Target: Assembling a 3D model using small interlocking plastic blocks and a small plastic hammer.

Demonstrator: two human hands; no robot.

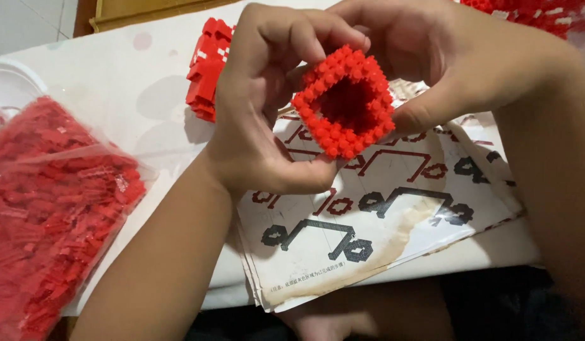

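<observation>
- The person is holding a small red brick ring (345, 102) up in front of them, above a white table (147, 82), and both hands are closing on it at once.
- The left hand (267, 101) is gripping the ring's left side, fingers curling over the top edge and thumb pressing in from below.
- The right hand (431, 57) is gripping the opposite side, its thumb lying along the ring's lower right edge and its fingers wrapping behind.
- The ring is sitting directly between the two hands, touching both, so neither hand is nearer than the other.
- It is a squarish hollow frame of studded bricks, turned like a diamond with one corner down; I cannot pick out a long axis, since the sides are looking about equal.
- Its open hollow is facing up towards the person's head, and the dark inside is showing.
- Under the hands a stained instruction sheet (381, 215) is lying flat, printed with red and black diagrams.
- A clear bag of loose red bricks (52, 208) is resting well off to the left, and a built red block (207, 69) is standing just behind the left hand.
</observation>
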